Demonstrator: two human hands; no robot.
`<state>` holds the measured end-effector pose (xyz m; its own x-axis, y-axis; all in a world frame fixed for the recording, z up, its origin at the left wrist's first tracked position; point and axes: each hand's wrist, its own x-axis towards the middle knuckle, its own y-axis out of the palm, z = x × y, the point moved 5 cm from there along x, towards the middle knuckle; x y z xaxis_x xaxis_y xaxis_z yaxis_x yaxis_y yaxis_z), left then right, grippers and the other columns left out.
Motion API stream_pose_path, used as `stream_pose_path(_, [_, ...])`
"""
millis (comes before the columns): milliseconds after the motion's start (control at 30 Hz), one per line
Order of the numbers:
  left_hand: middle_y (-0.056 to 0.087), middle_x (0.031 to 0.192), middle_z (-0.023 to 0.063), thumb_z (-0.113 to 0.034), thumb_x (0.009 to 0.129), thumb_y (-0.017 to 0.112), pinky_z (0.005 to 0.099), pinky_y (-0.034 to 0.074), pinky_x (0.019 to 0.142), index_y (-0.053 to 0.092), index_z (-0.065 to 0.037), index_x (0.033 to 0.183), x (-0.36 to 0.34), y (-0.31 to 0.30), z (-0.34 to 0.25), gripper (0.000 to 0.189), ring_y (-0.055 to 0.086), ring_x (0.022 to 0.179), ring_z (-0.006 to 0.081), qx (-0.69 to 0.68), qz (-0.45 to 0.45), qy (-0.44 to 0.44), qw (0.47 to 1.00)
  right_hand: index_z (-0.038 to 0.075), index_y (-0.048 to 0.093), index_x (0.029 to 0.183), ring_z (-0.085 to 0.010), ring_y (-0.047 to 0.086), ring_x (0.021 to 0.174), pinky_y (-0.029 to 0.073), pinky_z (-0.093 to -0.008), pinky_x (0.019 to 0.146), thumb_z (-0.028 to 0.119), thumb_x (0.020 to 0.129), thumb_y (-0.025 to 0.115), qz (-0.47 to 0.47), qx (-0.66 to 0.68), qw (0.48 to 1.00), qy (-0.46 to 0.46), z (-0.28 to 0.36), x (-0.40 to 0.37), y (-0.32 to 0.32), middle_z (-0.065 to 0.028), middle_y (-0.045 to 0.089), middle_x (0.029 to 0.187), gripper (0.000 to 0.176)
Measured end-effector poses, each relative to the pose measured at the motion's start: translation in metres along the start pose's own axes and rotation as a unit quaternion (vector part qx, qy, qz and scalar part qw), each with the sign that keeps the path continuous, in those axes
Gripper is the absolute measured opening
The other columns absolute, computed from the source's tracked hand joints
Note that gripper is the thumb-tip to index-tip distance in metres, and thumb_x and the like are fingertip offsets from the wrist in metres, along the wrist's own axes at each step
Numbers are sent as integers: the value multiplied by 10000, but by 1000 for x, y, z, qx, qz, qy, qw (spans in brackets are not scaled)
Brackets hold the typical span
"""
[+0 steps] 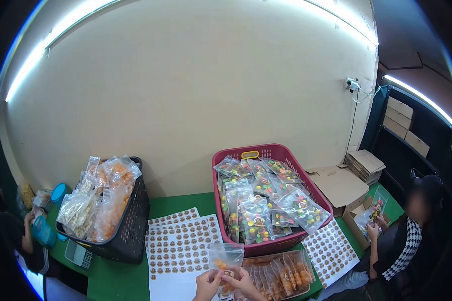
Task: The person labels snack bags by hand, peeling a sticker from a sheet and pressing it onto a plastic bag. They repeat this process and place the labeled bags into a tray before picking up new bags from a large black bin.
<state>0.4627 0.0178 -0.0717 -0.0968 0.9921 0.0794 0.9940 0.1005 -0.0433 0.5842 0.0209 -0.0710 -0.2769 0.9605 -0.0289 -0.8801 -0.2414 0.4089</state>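
I have the clear plastic pouch of orange pieces (226,250) at the near middle, pinched narrowly between the thumbs and fingers of my left hand (206,287) and right hand (247,287). My thumbs meet by its round brown label (229,274), so I judge I'm smoothing that down; the next move calls for taut film and light, even pressure. White label sheets (173,281) lie to the left, the crimson plastic basket (278,247) on the far side
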Motion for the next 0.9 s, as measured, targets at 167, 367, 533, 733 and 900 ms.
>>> stream_pose_path(167, [601, 602, 47, -162, 841, 548, 195, 428, 470, 617, 43, 731, 5, 2, -8, 243, 540, 529, 59, 38, 1, 15, 999, -9, 526, 1036, -66, 554, 610, 417, -180, 503, 138, 779, 635, -23, -13, 1000, -6, -7, 2, -10, -38, 592, 805, 315])
stream_pose_path(367, [599, 595, 48, -207, 853, 529, 202, 427, 478, 618, 40, 723, 15, -9, 6, 293, 545, 545, 56, 67, 7, 13, 998, -16, 522, 1060, -60, 544, 758, 437, -195, 667, 98, 778, 626, -7, -90, 996, -14, -8, 7, -18, -20, 590, 879, 321])
stream_pose_path(533, [608, 590, 65, -199, 841, 549, 208, 438, 491, 614, 39, 714, 8, 0, -33, 278, 573, 543, 87, 123, 26, 110, 986, -19, 560, 1004, -65, 551, 752, 439, -194, 662, 105, 792, 610, -23, -20, 998, -48, 15, 3, -7, -22, 603, 871, 251])
stream_pose_path(733, [618, 658, 55, -157, 820, 575, 222, 462, 544, 597, 29, 822, 4, -10, -9, 188, 600, 581, 127, 54, 75, 45, 995, -7, 608, 874, -69, 559, 664, 431, -199, 568, 125, 803, 601, -80, -13, 994, -68, -9, 8, -8, -36, 619, 785, 150])
stream_pose_path(900, [619, 769, 61, -113, 802, 591, 234, 466, 657, 586, 19, 845, 25, -35, -18, 139, 586, 712, 112, -65, 4, 36, 997, 5, 607, 882, -67, 565, 607, 412, -196, 473, 189, 790, 623, -11, -111, 993, -38, -6, 9, 9, -37, 619, 746, 206])
